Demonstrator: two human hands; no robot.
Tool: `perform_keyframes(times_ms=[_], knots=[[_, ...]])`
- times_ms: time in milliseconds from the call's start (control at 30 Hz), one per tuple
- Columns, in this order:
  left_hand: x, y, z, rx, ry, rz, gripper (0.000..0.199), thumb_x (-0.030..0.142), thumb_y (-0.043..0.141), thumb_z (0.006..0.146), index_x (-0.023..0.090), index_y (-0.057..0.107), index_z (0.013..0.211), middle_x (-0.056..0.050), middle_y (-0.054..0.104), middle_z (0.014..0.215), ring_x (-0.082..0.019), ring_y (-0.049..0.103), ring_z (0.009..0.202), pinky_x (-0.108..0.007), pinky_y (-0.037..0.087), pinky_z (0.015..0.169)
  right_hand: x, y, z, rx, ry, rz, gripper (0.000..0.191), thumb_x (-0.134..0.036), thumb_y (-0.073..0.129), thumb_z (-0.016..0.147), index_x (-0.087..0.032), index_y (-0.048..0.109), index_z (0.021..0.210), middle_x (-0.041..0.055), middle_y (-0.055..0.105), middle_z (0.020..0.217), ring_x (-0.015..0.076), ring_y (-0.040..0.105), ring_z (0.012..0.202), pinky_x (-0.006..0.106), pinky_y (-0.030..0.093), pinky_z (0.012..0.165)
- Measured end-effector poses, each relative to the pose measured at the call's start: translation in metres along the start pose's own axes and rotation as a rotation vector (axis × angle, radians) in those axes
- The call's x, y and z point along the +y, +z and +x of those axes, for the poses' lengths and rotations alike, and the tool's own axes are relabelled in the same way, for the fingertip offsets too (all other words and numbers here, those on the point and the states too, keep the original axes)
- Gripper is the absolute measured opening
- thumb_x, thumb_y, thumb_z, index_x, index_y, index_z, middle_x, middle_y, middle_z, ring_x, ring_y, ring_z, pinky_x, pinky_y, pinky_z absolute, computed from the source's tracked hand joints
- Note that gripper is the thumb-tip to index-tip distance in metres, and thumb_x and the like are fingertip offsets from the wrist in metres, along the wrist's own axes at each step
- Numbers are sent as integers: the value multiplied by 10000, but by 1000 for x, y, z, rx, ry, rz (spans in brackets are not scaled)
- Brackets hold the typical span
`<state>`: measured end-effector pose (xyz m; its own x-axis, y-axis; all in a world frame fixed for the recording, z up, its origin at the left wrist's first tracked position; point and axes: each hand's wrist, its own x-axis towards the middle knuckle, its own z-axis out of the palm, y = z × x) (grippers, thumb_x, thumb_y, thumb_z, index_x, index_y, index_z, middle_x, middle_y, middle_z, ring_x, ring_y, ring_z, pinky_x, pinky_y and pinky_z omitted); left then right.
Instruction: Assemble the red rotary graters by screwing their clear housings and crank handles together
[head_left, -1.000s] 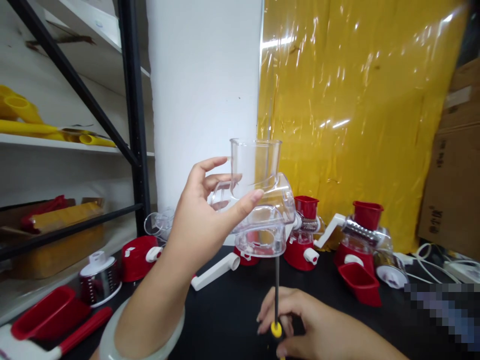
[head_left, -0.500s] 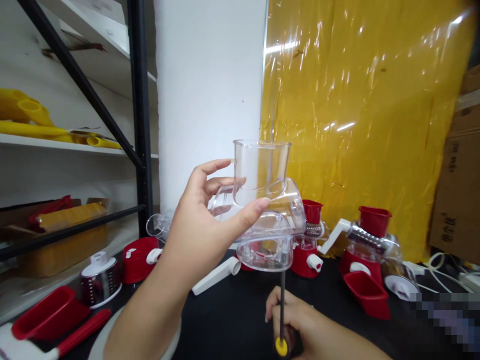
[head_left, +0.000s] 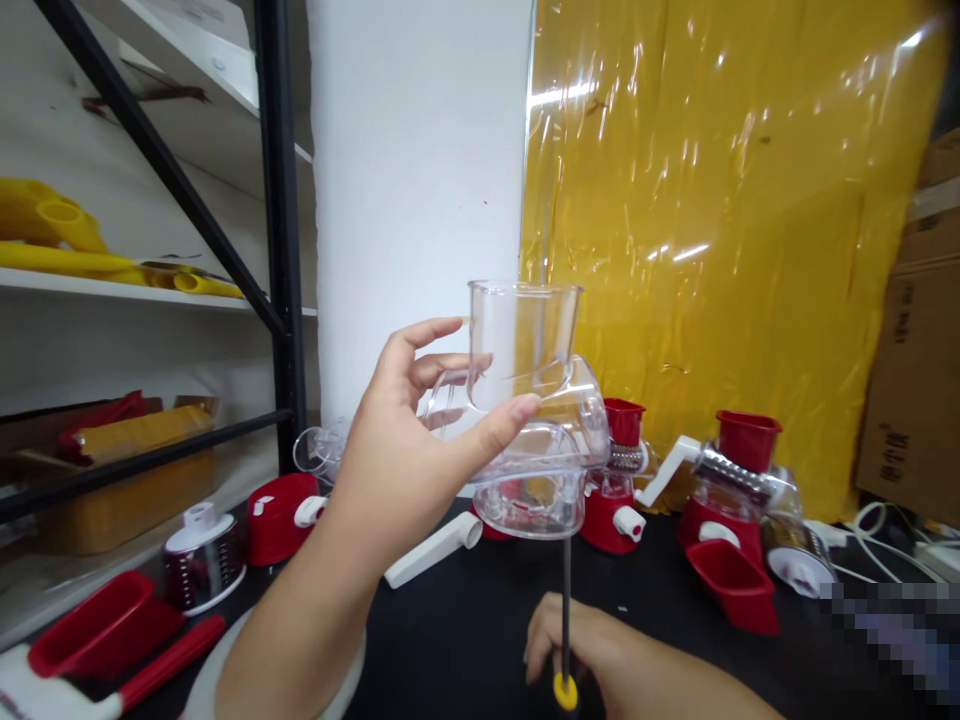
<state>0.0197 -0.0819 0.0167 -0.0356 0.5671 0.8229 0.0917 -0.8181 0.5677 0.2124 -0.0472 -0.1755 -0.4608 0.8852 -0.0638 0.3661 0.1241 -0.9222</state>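
Note:
My left hand grips a clear plastic grater housing from its left side, thumb across the front and fingers behind. The housing is held upright above the table, its square feed chute on top and a round base below. Lower down, my right hand is closed on a screwdriver with a dark shaft and a yellow collar. The shaft points straight up, and its upper end reaches the right part of the housing's base. Most of the screwdriver's handle is hidden or out of frame.
On the black table stand assembled red drum graters at the right. A white crank handle lies behind my hands. Left are a red base, a grating drum and a red hopper. A black-framed shelf rises at left.
My right hand has dropped slightly and its fingers have shifted around the screwdriver. The left hand and the clear housing have stayed almost still.

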Motion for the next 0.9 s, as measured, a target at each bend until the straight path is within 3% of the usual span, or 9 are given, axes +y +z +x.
perform_keyframes(times_ms=[33,133,233,333,467,533,633,767,900], knots=[[0,0,0,0,-4,1,776,463,901,626,238,538,1274,-136,709,1116,-344,663,1170,-457,603,871,-2,-3,-6,16,-27,-11,241,-343,890,689,-198,707,748,0,583,820,133,551,697,217,442,592],[0,0,1,-4,-28,14,788,475,890,637,234,527,1294,-132,709,1113,-341,667,1160,-469,595,888,-12,-14,-29,-121,-233,-176,431,-333,880,684,-241,739,1081,15,638,1021,178,606,960,232,488,797],[-1,0,1,-5,-33,21,800,488,884,636,230,523,1302,-131,709,1113,-340,668,1158,-466,594,887,-19,-16,-42,-178,-325,-252,244,-271,801,727,-209,752,959,20,651,1004,185,620,975,270,483,880],[-1,0,1,-3,-31,26,796,488,885,634,234,526,1298,-130,709,1113,-336,668,1157,-462,595,881,-18,-10,-41,-108,-306,-227,201,-204,802,663,-180,708,840,4,630,905,172,606,880,256,485,848],[-1,0,1,0,-28,27,792,481,886,634,239,528,1297,-129,712,1113,-332,669,1154,-464,593,883,-16,-13,-40,-98,-196,-258,498,-120,809,613,-222,696,1087,-5,639,988,175,587,888,230,488,794],[-1,0,1,-2,-29,27,797,483,886,631,238,527,1299,-130,712,1110,-333,670,1150,-467,593,883,-15,-18,-42,-146,-249,-292,609,-108,797,642,-270,679,1217,3,651,1102,177,596,938,232,485,818],[-1,0,1,-1,-28,18,802,482,888,628,235,527,1301,-129,709,1107,-335,665,1157,-464,594,884,-12,-21,-43,-180,-374,-294,489,-140,785,709,-279,721,1173,14,659,1172,179,617,1002,242,484,865],[-2,0,1,4,-26,-1,794,466,893,629,236,531,1297,-123,704,1094,-334,663,1156,-458,596,882,-11,-19,-43,-213,-360,-279,310,-183,765,756,-254,766,1059,23,692,1157,200,639,1069,286,475,978],[-2,0,1,11,-23,1,791,471,895,625,237,536,1290,-118,706,1083,-329,670,1141,-453,599,872,-16,-21,-48,-238,-330,-285,491,-213,740,785,-304,701,1266,40,672,1275,223,636,1134,312,482,1002]])
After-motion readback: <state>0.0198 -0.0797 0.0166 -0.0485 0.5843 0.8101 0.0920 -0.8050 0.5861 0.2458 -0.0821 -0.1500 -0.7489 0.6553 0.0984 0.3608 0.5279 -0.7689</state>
